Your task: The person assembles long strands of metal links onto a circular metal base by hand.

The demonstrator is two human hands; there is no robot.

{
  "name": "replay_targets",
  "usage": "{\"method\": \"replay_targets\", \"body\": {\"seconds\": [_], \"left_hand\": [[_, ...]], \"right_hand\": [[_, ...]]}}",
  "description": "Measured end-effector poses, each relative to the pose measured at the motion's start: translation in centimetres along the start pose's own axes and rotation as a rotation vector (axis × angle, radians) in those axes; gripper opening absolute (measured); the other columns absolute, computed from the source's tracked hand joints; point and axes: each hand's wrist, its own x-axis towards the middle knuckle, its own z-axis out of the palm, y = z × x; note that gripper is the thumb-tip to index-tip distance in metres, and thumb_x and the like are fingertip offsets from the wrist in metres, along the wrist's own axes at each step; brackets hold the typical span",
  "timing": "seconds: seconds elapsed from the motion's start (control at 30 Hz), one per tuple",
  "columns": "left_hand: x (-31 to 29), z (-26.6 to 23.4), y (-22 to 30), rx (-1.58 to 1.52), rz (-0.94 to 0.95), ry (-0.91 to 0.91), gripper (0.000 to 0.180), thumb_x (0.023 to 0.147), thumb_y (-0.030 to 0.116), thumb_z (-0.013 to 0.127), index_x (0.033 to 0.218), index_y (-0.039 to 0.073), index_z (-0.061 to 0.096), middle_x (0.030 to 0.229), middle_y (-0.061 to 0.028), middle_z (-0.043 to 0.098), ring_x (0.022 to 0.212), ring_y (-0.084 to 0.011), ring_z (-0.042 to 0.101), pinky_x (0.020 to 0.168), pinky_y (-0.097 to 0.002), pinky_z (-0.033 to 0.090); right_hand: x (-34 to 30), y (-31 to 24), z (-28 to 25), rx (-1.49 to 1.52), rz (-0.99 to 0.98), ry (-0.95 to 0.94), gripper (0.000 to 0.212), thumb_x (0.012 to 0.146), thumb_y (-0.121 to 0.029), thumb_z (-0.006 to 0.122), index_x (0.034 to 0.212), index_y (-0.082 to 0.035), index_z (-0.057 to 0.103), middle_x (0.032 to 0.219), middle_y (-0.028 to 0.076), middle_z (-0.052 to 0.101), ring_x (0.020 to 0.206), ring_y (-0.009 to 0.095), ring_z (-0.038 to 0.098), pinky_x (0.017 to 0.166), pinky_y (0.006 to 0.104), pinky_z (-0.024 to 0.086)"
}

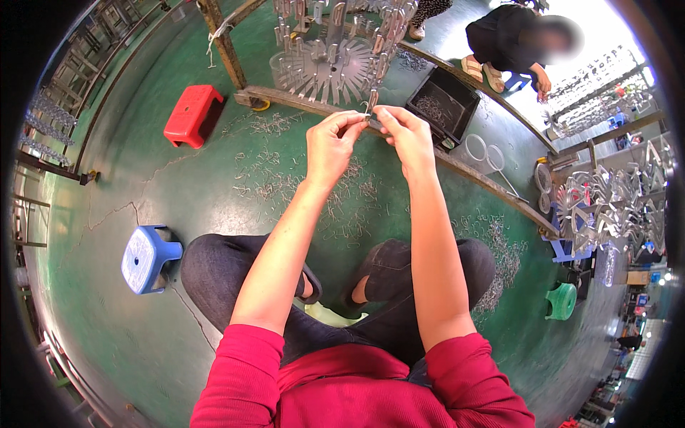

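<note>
My left hand (331, 146) and my right hand (410, 139) are raised in front of me at the wooden rack's lower bar. Both are closed in a pinch, fingertips almost meeting. Between them shows a small silvery metal piece (368, 114), too small to make out fully. Just above my fingertips hangs a narrow shiny metal part (373, 98). It belongs to the rows of silver metal parts (335, 53) hanging on the rack, with a fanned ring of flat blades (325, 78) among them. My fingers hide how the small piece meets the hanging part.
Bent wire hooks (339, 192) lie scattered across the green floor. Beyond the wooden bar (471, 171) stand a black crate (460, 107) and clear round tubs (474, 150). A red stool (189, 118) and a blue stool (146, 260) are at left. A person (499, 43) crouches at upper right.
</note>
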Motion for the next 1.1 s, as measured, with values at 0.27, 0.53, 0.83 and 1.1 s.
{"method": "replay_targets", "body": {"seconds": [0.27, 0.53, 0.83, 1.1], "left_hand": [[1.0, -0.3, -0.1, -0.048, -0.168, -0.076, 0.018, 0.079, 0.008, 0.067, 0.096, 0.000, 0.066, 0.087, -0.0037, 0.067, 0.078, -0.0078, 0.061, 0.071, -0.0214, 0.049], [1.6, -0.6, -0.8, -0.102, -0.185, -0.116, 0.019, 0.081, 0.005, 0.065, 0.099, 0.000, 0.065, 0.089, -0.0034, 0.067, 0.080, -0.0068, 0.060, 0.071, -0.0202, 0.048], [1.3, -0.6, 0.0, -0.041, -0.179, -0.084, 0.026, 0.080, 0.005, 0.064, 0.106, 0.001, 0.063, 0.091, -0.0040, 0.067, 0.082, -0.0073, 0.060, 0.074, -0.0214, 0.048], [1.0, -1.2, -1.2, 0.029, -0.168, 0.038, 0.037, 0.080, 0.002, 0.062, 0.117, 0.005, 0.057, 0.091, -0.0075, 0.068, 0.083, -0.0093, 0.062, 0.073, -0.0236, 0.049]], "right_hand": [[2.3, 0.4, 0.0, 0.177, 0.046, 0.001, 0.018, 0.083, -0.016, 0.063, 0.091, 0.000, 0.065, 0.079, 0.004, 0.064, 0.064, 0.008, 0.057, 0.054, 0.0208, 0.040], [-1.5, 2.5, 1.5, 0.172, -0.123, 0.140, 0.013, 0.082, 0.001, 0.059, 0.093, 0.001, 0.065, 0.082, 0.006, 0.067, 0.071, 0.012, 0.065, 0.062, 0.0220, 0.052], [-2.0, 1.8, 3.1, 0.044, -0.288, 0.214, 0.012, 0.081, 0.004, 0.059, 0.093, 0.003, 0.057, 0.084, 0.009, 0.067, 0.074, 0.012, 0.065, 0.065, 0.0218, 0.051], [0.0, 4.0, 4.1, -0.079, -0.366, 0.263, 0.009, 0.078, -0.001, 0.063, 0.087, 0.000, 0.060, 0.075, 0.012, 0.067, 0.069, 0.017, 0.067, 0.061, 0.0267, 0.051]]}}
